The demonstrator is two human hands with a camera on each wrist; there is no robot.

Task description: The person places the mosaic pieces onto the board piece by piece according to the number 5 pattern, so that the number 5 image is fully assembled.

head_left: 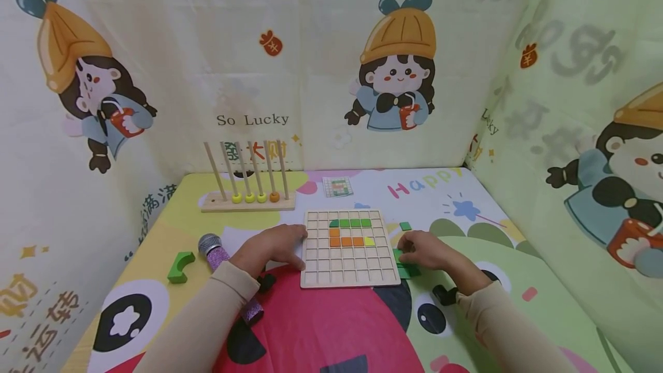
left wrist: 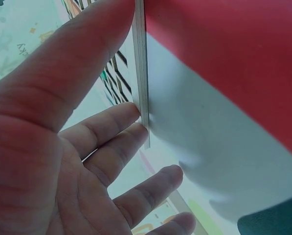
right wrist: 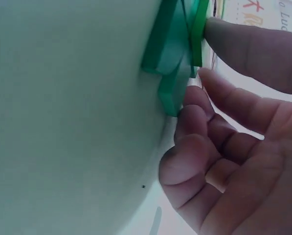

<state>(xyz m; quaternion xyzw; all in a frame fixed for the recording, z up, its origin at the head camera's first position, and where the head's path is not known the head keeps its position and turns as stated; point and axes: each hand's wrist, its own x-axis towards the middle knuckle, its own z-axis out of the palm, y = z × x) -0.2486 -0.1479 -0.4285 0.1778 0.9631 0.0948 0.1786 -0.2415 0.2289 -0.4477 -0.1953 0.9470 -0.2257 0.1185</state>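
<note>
A pale wooden grid board (head_left: 342, 274) lies flat, holding a row of green pieces (head_left: 355, 223) and, below it, orange pieces (head_left: 347, 241) and a yellow one (head_left: 369, 242). My left hand (head_left: 275, 246) rests against the board's left edge; in the left wrist view the thumb and two extended fingertips of the hand (left wrist: 82, 147) touch the board's side (left wrist: 142, 73). Right of the board, my right hand (head_left: 427, 251) is over several green pieces (head_left: 409, 271). The right wrist view shows the hand (right wrist: 248, 142) with curled fingers, thumb and index finger pinching a bright green piece (right wrist: 198, 36) beside darker ones (right wrist: 165, 39).
A wooden rack (head_left: 248, 206) with upright rods and beads stands at the back left. A pattern card (head_left: 338, 187) lies behind the board. At left are a purple microphone (head_left: 217, 255) under the left forearm and a green arch block (head_left: 181, 267). A small green piece (head_left: 406, 226) lies behind the right hand.
</note>
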